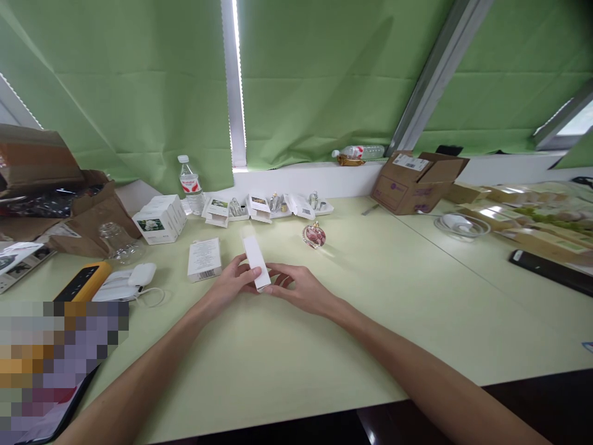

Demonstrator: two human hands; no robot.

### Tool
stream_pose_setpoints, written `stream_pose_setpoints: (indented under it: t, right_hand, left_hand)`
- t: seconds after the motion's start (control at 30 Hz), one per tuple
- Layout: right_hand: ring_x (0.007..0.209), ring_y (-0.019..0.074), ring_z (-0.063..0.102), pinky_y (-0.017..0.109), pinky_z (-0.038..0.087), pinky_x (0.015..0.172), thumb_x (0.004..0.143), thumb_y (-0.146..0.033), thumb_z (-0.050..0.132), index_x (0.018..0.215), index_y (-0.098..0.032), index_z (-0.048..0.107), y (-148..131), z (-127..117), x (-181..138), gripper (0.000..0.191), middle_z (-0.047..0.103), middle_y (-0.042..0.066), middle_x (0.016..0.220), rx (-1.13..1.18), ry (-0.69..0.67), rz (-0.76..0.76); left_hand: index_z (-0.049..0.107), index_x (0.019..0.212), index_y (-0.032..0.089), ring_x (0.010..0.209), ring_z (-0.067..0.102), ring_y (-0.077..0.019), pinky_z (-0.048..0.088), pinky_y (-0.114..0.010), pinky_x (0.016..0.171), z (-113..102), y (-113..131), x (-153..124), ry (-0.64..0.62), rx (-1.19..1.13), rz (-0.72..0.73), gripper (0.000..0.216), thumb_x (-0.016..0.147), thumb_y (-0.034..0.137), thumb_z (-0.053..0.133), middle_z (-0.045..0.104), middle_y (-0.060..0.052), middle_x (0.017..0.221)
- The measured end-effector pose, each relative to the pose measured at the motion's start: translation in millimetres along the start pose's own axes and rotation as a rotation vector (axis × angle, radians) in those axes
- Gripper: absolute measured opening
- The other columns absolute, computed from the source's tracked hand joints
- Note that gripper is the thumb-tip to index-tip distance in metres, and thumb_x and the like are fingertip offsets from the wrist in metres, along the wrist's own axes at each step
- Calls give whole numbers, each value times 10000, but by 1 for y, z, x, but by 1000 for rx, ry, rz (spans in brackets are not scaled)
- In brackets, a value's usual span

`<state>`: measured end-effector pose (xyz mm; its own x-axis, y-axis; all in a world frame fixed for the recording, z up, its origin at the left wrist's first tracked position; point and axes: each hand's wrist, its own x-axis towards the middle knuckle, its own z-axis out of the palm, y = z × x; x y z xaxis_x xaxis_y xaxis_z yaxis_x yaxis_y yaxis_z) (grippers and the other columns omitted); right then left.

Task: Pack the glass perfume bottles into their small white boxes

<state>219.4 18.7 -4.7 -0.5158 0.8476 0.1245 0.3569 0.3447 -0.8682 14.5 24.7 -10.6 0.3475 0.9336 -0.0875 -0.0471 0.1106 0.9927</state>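
Observation:
Both hands hold one slim white carton (256, 261), tilted above the table. My left hand (235, 276) grips its left side, thumb lying on the front face. Fingers of my right hand (296, 285) close on the carton's lower right end, near its bottom flap. To the left lies another white box (204, 259) with printed text and a barcode. A round glass bottle (314, 235) with a reddish pattern and gold-coloured top stands beyond my right hand. Behind are opened white cartons (217, 211) with small glass bottles in white trays (280, 213).
At back left are stacked white boxes (160, 219), a water bottle (189, 185) and a clear glass vessel (121, 244). A yellow-and-black device (83, 283) and white cabled items (127, 281) lie left. Right are a cardboard box (403, 188), a coiled cable (463, 224) and a black object (551, 272).

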Motion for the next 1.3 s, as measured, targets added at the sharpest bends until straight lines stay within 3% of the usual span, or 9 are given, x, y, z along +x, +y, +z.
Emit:
stream_pose_setpoints:
  t: [0.47, 0.8, 1.3]
  right_hand:
    - [819, 186, 621, 319, 505, 740, 848, -504, 590, 1267, -258, 553, 2, 0, -1, 488, 685, 29, 1043, -255, 33, -138]
    - [858, 208, 640, 326, 495, 754, 814, -578, 595, 1357, -267, 449, 4, 0, -4, 643, 672, 48, 1079, -380, 48, -116]
    - [851, 206, 648, 323, 488, 748, 855, -572, 544, 1325, -270, 467, 3, 1, -4, 564, 674, 44, 1079, -426, 66, -126]
  left_hand:
    - [357, 1385, 177, 1087, 618, -283, 522, -453, 905, 2, 2, -2, -21, -11, -40, 644, 854, 432, 616, 590, -164, 1266]
    - [356, 1392, 197, 1072, 624, -287, 533, -459, 884, 3, 1, -2, -14, -12, -23, 654, 846, 436, 625, 557, -160, 1307]
    - [366, 1387, 202, 1085, 614, -291, 524, -458, 884, 3, -3, -1, -20, -23, -1, 634, 851, 430, 618, 566, -158, 1293]
